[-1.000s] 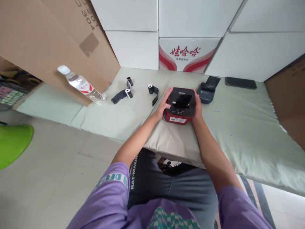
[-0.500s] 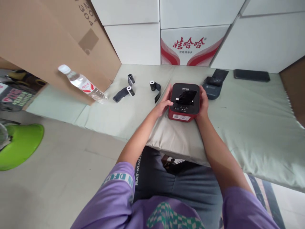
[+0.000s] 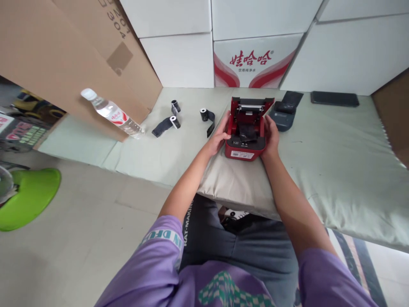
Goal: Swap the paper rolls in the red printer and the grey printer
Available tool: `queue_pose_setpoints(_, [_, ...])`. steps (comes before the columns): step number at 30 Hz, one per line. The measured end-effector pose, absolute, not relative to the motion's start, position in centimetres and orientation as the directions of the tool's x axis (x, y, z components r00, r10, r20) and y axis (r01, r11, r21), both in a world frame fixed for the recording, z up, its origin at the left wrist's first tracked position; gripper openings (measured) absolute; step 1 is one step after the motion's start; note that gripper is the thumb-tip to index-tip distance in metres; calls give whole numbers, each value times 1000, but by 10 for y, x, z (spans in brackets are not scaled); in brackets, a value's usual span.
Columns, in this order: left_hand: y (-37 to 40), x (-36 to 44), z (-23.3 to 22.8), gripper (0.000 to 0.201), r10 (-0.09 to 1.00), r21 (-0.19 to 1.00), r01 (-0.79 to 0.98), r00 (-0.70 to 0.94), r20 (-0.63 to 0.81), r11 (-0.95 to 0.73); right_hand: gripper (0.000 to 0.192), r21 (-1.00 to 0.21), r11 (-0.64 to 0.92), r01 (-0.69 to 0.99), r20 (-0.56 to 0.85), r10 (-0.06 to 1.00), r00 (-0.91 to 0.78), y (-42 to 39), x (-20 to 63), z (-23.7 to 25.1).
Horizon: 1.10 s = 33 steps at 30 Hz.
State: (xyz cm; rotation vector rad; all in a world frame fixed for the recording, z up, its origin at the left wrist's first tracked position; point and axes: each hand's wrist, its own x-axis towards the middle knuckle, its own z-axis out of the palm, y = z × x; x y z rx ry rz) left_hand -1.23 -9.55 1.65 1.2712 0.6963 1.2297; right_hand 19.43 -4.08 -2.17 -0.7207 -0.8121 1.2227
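Observation:
A small red label printer (image 3: pixel 244 148) sits on the pale green padded surface (image 3: pixel 319 162) in front of me. Its lid (image 3: pixel 251 103) stands tipped up and back, showing a black roll (image 3: pixel 247 132) inside. My left hand (image 3: pixel 220 136) grips the printer's left side, thumb on its top edge. Around the right side wraps my right hand (image 3: pixel 271 135). Both forearms reach in from below.
Three small black paper rolls (image 3: pixel 207 115) (image 3: pixel 174 122) (image 3: pixel 174 105) lie left of the printer. A water bottle (image 3: pixel 111 114) leans by a cardboard box (image 3: pixel 64 55). A dark blue printer (image 3: pixel 284 111) and a black phone (image 3: pixel 335 99) lie behind. White boxes (image 3: pixel 255 59) form the back wall.
The printer's lid, closed half a second ago, now stands open and tipped back. Both hands stay on the printer's sides.

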Motion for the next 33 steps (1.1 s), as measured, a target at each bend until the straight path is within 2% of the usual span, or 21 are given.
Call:
queue_pose_setpoints(10, [-91,-17,9,108,921,934,-314,286,264,-170,74,-897,269,-350,230,962,149,-40,197,-17])
queue_pose_setpoints(17, [-77,-30,-9,81,911,947,-114,260,321,-301,66,-913,249,-324,209,966,152,-45,194,-11])
queue_pose_setpoints(20, [-76,-32,-8,80,916,946,-47,241,322,-320,67,-918,231,-321,193,970,146,-43,194,-12])
queue_pose_setpoints(24, [-88,-33,7,77,929,926,149,186,319,-347,69,-914,212,-346,172,975,144,-41,195,-12])
queue_pose_setpoints(28, [-102,-32,40,50,902,797,442,67,427,-411,67,-903,198,-382,137,974,182,-40,193,-10])
queue_pose_setpoints(30, [-104,-27,61,41,904,734,544,118,412,-406,65,-898,194,-395,129,974,185,-40,192,-10])
queue_pose_setpoints(33, [-94,-17,90,31,918,649,650,262,298,-396,64,-899,192,-393,131,975,177,-38,192,-11])
